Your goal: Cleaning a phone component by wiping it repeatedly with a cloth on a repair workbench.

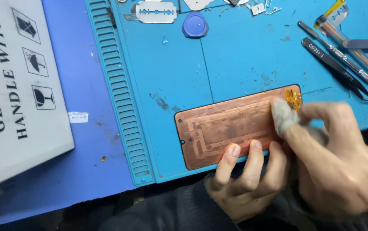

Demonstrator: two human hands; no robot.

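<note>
A copper-coloured phone screen panel (222, 128) lies back side up on the blue work mat (235, 60), near its front edge, with an orange flex cable (294, 97) at its far right corner. My left hand (246, 177) steadies the panel's near edge with its fingers on the copper surface. My right hand (335, 160) pinches a small grey cloth (283, 114) and presses it on the panel's right end, next to the flex cable.
Black tweezers (338, 68) and metal pry tools (355, 64) lie at the mat's right. A razor blade (156, 12) and a blue round pick (195, 25) sit at the back. A grey cardboard box (17, 85) rests on the left.
</note>
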